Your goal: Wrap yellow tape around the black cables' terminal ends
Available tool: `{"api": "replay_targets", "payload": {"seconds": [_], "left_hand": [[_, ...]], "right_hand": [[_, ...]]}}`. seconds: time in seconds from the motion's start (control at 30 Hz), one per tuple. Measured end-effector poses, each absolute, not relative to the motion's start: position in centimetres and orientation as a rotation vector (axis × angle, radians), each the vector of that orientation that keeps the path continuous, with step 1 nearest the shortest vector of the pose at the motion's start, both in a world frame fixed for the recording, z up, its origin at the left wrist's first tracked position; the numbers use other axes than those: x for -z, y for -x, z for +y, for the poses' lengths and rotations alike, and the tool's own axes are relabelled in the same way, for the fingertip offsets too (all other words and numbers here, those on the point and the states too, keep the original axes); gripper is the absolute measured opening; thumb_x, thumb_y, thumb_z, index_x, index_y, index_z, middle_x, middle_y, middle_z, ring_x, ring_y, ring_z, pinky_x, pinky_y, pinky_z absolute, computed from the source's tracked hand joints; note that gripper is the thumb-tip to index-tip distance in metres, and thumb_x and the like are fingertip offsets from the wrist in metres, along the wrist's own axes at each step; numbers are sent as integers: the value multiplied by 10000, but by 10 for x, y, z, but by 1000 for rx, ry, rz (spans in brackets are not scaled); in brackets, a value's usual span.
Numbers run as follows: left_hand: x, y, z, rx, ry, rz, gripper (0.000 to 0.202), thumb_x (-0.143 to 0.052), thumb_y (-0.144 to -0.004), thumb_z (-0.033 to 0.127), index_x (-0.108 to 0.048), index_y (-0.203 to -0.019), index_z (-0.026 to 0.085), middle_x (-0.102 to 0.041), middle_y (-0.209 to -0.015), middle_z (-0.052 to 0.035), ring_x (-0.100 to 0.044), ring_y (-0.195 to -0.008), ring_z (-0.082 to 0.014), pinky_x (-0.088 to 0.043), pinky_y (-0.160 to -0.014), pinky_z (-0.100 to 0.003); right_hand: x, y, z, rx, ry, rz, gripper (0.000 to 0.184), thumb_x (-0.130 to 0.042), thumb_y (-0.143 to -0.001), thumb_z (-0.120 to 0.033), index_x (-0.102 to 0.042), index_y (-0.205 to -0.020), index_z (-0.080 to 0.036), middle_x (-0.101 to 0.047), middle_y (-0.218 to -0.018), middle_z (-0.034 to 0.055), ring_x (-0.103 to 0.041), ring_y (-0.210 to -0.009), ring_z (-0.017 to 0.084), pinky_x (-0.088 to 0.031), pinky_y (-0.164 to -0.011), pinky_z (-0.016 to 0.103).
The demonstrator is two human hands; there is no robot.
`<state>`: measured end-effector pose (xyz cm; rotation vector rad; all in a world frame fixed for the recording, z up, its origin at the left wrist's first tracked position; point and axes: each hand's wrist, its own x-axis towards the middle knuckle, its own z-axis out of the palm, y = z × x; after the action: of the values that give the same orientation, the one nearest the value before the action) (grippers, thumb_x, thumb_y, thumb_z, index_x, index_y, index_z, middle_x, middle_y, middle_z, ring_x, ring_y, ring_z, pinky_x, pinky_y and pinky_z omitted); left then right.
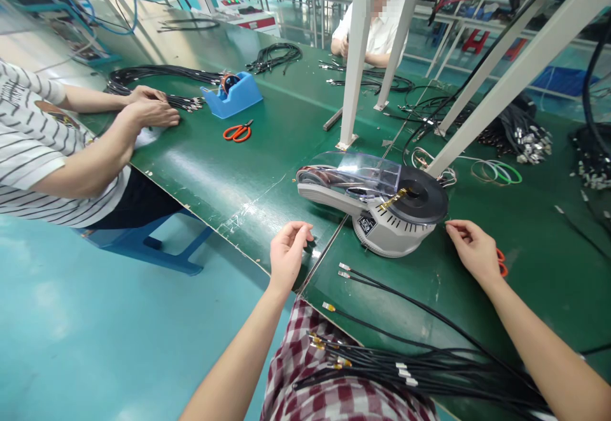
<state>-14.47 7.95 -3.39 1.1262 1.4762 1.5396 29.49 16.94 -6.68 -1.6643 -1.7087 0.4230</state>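
The step in hand looked like work at the tape dispenser (389,241), and the next move seemed to call for a light fingertip pinch clear of its round black disc (432,203). Leftmost of the near things, the left grip (288,255) hung loosely curled above the surface (267,179), thumb close to forefinger; whether it pinched anything, I could not tell. Right of it stood the dispenser, a gold strip (395,199) across its disc, with black cables (405,293) in front. Farther right, the right grip (473,249) had thumb and forefinger together just beside the disc's rim; anything between them was too small to tell. Orange handles (501,262) showed behind that wrist.
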Motion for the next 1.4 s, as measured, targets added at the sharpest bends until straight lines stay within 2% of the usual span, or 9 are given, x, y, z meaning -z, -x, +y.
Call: {"api": "replay_targets", "payload": {"seconds": [0.67, 1.4], "left_hand": [[33, 145, 80, -1518, -1122, 1487, 223, -611, -955, 388, -695, -946, 183, -644, -759, -21, -582, -736, -152, -458, -702, -259], [31, 144, 80, -1494, -1104, 1491, 214, -629, -951, 377, -691, -938, 173, -635, -756, -17, -567, -731, -148, -440, -715, -260]], "right_hand": [[71, -297, 172, -407, 1665, -1703, 407, -598, -893, -591, -718, -1043, -231, -726, -895, 77, -633, -688, 204, -526, -629, 342], [73, -300, 172, -458, 1671, -1692, 342, -622, -914, -543, -712, -1063, -249, -722, -924, 56, -627, -720, 189, -513, -654, 316]]}}
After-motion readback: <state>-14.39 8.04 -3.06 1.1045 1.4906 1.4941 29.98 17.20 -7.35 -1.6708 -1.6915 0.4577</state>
